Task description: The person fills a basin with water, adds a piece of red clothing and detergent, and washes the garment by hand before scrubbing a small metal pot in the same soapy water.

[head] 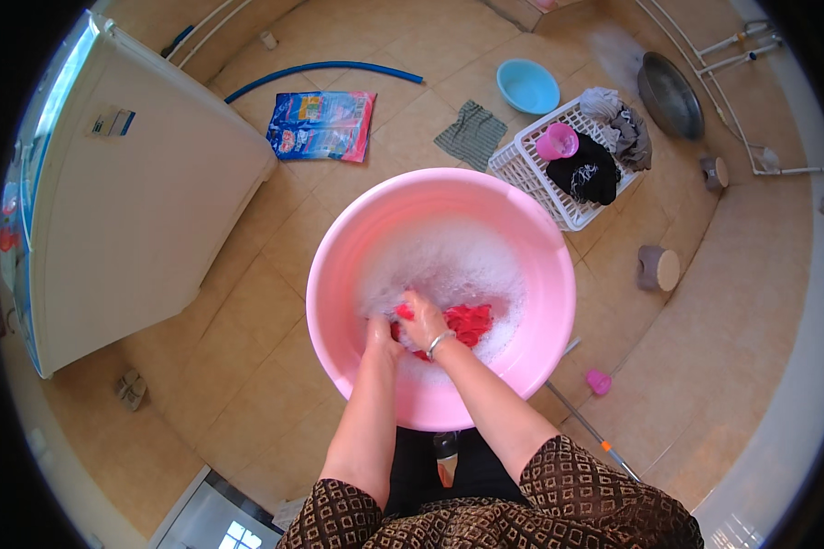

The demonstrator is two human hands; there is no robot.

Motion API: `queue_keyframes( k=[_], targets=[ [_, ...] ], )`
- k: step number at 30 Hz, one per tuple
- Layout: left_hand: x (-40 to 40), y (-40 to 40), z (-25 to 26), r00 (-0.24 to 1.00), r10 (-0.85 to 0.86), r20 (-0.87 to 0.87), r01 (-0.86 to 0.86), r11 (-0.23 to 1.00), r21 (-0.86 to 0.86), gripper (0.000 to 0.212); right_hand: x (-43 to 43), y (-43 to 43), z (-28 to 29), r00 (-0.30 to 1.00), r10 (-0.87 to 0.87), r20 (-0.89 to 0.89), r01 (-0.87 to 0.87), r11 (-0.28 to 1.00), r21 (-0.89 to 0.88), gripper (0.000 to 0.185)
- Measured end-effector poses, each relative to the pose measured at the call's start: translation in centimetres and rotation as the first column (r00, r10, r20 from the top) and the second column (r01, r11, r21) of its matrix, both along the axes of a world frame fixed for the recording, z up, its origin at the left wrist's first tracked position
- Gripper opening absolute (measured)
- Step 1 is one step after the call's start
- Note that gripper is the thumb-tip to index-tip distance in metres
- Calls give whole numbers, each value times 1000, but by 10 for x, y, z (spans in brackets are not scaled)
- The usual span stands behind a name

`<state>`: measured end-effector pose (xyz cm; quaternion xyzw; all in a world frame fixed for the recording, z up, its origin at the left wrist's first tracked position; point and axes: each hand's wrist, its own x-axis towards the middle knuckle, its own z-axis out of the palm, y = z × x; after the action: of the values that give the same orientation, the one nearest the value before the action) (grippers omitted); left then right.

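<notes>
A large pink plastic basin (pixel 446 412) stands before me, holding white soap suds (pixel 453 247) and water. In its lower middle lies a wet red cloth (pixel 470 324), partly under the foam. My right hand (pixel 422 317), with a silver bangle at the wrist, is closed on a bunched part of the cloth. Just to its left, my left hand (pixel 382 336) is in the suds against the cloth's left end; its fingers are partly hidden by foam, and its grip cannot be made out.
Beyond the basin are a white plastic basket (pixel 522 141) with clothes and a pink cup (pixel 557 142), a light blue basin (pixel 528 86), a grey cloth (pixel 471 134), a detergent bag (pixel 322 127) and a blue hose (pixel 323 65). A white appliance (pixel 144 192) stands left; a pole (pixel 590 429) lies right.
</notes>
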<state>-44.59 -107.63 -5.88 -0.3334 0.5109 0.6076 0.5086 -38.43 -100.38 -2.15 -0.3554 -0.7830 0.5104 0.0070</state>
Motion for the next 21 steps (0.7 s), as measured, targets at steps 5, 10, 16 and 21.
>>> queue_keyframes(
  k=[5, 10, 16, 21],
  targets=[
    [12, -10, -5, 986, 46, 162, -168, 331, 929, 32, 0, -14, 47, 997, -17, -69, 21, 998, 54, 26],
    [15, 47, 77, 954, -184, -236, 120, 958, -262, 23, 1, 12, 41, 878, -407, 253, 449, 882, -140, 34],
    [-2, 45, 51, 971, 236, -35, -238, 965, -109, 29, 4, 52, 9, 831, -499, 247, 527, 848, -61, 36],
    [-16, 35, 64, 998, 18, 68, -8, 989, -148, 36, 27, 100, 7, 802, -270, 533, 247, 962, 116, 40]
  ],
)
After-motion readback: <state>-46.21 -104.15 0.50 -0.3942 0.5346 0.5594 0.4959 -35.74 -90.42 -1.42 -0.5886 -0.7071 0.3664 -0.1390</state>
